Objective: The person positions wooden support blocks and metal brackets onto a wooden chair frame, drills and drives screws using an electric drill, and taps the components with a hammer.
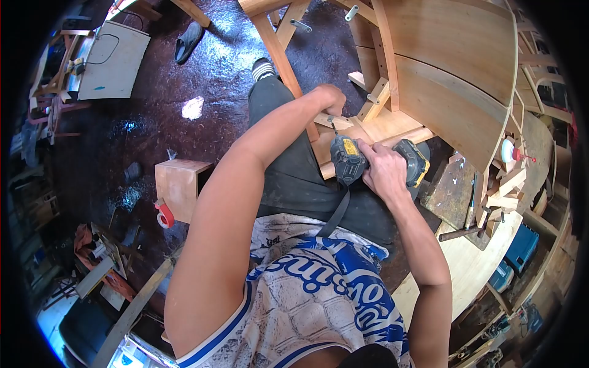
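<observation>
My right hand is wrapped round the grip of a black and yellow cordless drill. Its battery end shows on the far side of the hand, and a thin bit points up toward a wooden crosspiece with a small metal plate. Whether the bit touches the wood I cannot tell. Beyond the bit, my left hand is closed at the wooden furniture frame; its fingertips are hidden, and so is anything in them. The frame leans over my lap and joins a wide wooden panel.
A wooden box and a red tape roll are on the left. At right, a worn board holds wood offcuts and a hammer. A black slipper lies on the dark floor.
</observation>
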`<state>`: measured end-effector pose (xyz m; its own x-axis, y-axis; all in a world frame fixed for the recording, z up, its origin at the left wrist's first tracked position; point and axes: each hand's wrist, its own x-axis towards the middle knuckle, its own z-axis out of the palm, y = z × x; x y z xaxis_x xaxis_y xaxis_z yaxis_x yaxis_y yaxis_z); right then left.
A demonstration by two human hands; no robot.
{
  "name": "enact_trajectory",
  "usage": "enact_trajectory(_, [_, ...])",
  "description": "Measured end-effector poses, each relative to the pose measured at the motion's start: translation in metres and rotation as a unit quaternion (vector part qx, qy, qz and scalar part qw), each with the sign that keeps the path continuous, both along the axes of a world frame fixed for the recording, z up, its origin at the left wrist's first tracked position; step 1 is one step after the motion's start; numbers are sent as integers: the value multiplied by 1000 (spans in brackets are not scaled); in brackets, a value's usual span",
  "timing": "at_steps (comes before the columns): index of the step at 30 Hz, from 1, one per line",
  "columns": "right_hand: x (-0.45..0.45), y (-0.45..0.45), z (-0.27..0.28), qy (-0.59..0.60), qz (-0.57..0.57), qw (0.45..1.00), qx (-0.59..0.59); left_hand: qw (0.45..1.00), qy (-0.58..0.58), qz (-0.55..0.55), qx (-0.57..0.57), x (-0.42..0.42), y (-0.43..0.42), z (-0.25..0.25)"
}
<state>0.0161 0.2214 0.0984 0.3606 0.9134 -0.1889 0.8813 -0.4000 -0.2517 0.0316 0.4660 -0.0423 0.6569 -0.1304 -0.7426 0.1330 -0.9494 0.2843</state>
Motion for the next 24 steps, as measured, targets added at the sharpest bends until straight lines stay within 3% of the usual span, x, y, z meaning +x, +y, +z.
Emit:
enact_trajectory(20, [0,1,-1,-2,4,1000,-1,1000,1,2,9,-2,-1,-6])
enact_trajectory(24, [1,3,1,-6,10,1000,0,998,-55,9,-1,-5,0,-14])
